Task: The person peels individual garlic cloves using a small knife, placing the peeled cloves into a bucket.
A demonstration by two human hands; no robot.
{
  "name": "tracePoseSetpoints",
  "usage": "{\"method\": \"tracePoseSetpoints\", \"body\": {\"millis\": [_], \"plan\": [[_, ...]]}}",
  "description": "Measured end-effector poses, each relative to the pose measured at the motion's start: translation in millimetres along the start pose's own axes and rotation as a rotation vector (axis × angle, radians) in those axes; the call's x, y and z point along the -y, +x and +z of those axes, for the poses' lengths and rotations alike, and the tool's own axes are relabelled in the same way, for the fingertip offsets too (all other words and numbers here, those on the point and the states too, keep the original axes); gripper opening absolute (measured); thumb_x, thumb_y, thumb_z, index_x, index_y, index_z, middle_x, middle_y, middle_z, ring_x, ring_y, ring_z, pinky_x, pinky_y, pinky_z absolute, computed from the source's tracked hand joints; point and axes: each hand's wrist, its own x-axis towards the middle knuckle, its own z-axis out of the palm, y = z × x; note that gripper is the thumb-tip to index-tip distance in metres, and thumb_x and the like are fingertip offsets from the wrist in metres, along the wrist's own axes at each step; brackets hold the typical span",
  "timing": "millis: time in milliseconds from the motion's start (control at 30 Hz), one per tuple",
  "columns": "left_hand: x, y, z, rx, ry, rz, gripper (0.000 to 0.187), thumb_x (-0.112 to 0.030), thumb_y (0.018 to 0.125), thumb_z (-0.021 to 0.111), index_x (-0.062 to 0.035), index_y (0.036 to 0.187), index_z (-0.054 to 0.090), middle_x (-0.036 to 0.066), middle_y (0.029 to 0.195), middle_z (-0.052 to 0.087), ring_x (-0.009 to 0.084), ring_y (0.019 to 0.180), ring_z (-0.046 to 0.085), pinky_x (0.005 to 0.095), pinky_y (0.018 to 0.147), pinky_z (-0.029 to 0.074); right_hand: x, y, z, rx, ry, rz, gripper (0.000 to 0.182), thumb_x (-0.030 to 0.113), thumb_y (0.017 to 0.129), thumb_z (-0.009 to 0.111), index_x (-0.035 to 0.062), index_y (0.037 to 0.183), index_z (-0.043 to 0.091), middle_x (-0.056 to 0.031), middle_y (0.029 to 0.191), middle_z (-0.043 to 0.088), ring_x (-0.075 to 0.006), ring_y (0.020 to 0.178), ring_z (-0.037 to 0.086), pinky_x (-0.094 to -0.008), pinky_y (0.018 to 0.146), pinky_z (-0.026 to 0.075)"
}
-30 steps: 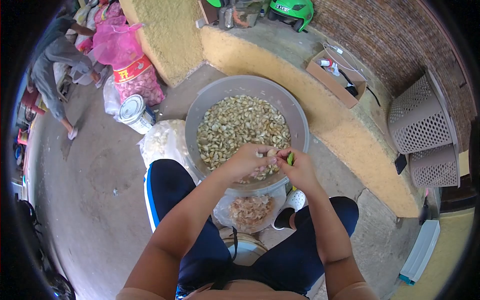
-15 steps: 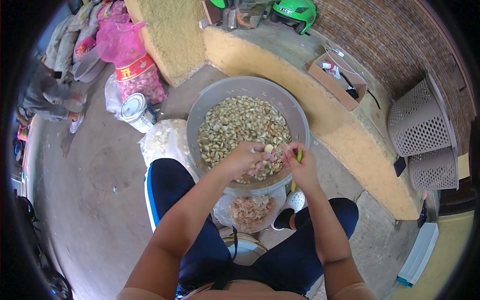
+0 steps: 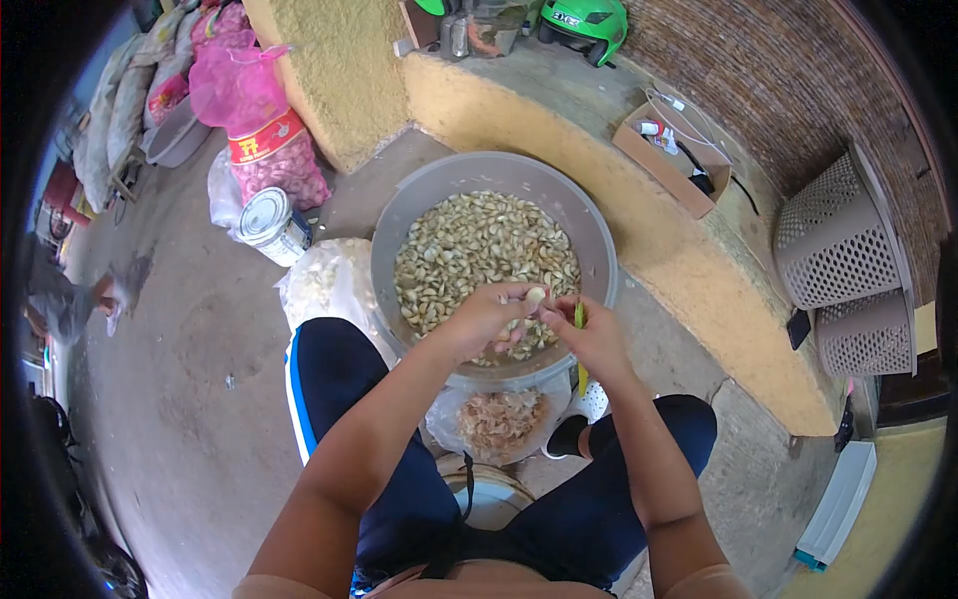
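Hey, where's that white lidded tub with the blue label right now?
In the head view, the white lidded tub stands on the floor, left of the large grey basin, between the pink mesh sack and the whitish plastic bag.

Your right hand (image 3: 595, 334) covers the middle of the green tool (image 3: 580, 315), and you can't tell whether it has a blade. Your left fingers (image 3: 521, 292) hide part of the pale clove (image 3: 536, 297), and whatever lies deeper in that palm is unclear. At the far left, a person (image 3: 62, 299) is smeared by blur and lost in the dark rim. The top edge cuts off the green helmet (image 3: 584, 28). The print on the lidded pail (image 3: 274, 228) is too small for you to read.
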Motion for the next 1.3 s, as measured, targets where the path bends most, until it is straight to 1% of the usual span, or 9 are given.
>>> {"method": "tracePoseSetpoints", "body": {"millis": [233,333,433,533,667,767,967,1133,1300], "plan": [[3,1,0,-0.01,0.16,-0.001,0.035,-0.015,0.085,0.05,-0.0081,0.119,0.047,0.005,0.082,0.056,0.0066,0.048,0.044,0.0182,0.034,0.032,9,-7,8,-0.094,-0.404,-0.266,0.031,0.023,0.07,0.069,-0.0022,0.085,0.058,-0.0148,0.075,0.06,-0.0194,0.065,0.058,-0.0315,0.059,0.044],[2,-1,0,-0.015,0.169,-0.006,0.035,-0.015,0.084,0.051,-0.0086,0.118,0.049,0.004,0.081,0.058,0.0065,0.047,0.045,0.018,0.035,0.033,0,-1,11,-0.144,-0.358,-0.25,0.028,0.022,0.071,0.067,-0.0019,0.082,0.058,-0.0157,0.071,0.057,-0.0243,0.061,0.056,-0.034,0.057,0.043],[-1,-1,-3,-0.091,0.282,0.011,0.033,-0.016,0.082,0.053,-0.0083,0.114,0.053,0.004,0.078,0.059,0.0072,0.048,0.047,0.0195,0.037,0.036,-14,6,9,-0.12,-0.022,-0.002,0.03,0.025,0.071,0.065,-0.0026,0.08,0.057,-0.0172,0.069,0.056,-0.0302,0.061,0.055,-0.0352,0.057,0.042],[9,2,-11,-0.262,0.622,0.168,0.028,-0.016,0.08,0.055,-0.0071,0.107,0.057,0.005,0.075,0.06,0.009,0.05,0.051,0.0227,0.042,0.041,-16,7,3,-0.092,-0.284,-0.018,0.033,0.028,0.071,0.063,-0.0037,0.077,0.057,-0.0185,0.07,0.057,-0.034,0.063,0.055,-0.0363,0.058,0.043],[20,2,-27,-0.264,0.906,0.407,0.025,-0.014,0.076,0.059,-0.0047,0.099,0.06,0.013,0.072,0.06,0.0172,0.057,0.057,0.0288,0.055,0.046,-42,3,20,0.324,-0.614,0.049,0.031,0.026,0.069,0.061,-0.0045,0.076,0.059,-0.0217,0.076,0.059,-0.0349,0.072,0.058,-0.0393,0.064,0.045],[25,-5,-37,-0.293,1.13,0.408,0.025,-0.014,0.072,0.058,-0.0026,0.094,0.06,0.018,0.074,0.059,0.0273,0.064,0.058,0.0341,0.062,0.046,-80,-6,54,0.558,-0.835,-0.014,0.026,0.021,0.068,0.058,-0.0041,0.076,0.06,-0.0225,0.081,0.059,-0.0349,0.078,0.058,-0.0406,0.069,0.046],[57,-41,-113,-0.298,1.42,0.112,0.022,-0.016,0.07,0.056,-0.0005,0.085,0.059,0.022,0.077,0.058,0.0361,0.075,0.057,0.0407,0.07,0.045,-137,-25,96,0.848,-1.025,0.044,0.026,0.019,0.068,0.055,-0.0025,0.082,0.061,-0.0204,0.086,0.06,-0.034,0.082,0.059,-0.0407,0.073,0.046],[91,-98,-197,-0.471,1.551,-0.515,0.019,-0.008,0.071,0.049,0.0004,0.081,0.062,0.02,0.086,0.06,0.0334,0.083,0.059,0.0395,0.069,0.049,-112,-32,84,0.927,-0.969,0.012,0.034,0.029,0.07,0.057,-0.0009,0.085,0.062,-0.019,0.086,0.061,-0.0331,0.083,0.059,-0.0404,0.074,0.047],[143,-145,-262,-0.655,1.567,-0.645,0.018,-0.007,0.073,0.049,-0.001,0.083,0.063,0.019,0.09,0.06,0.0323,0.086,0.059,0.0387,0.073,0.048,-157,-25,92,0.899,-1.056,0.108,0.04,0.037,0.069,0.06,0.0016,0.086,0.063,-0.0199,0.088,0.061,-0.0329,0.084,0.058,-0.0404,0.075,0.046]]}}
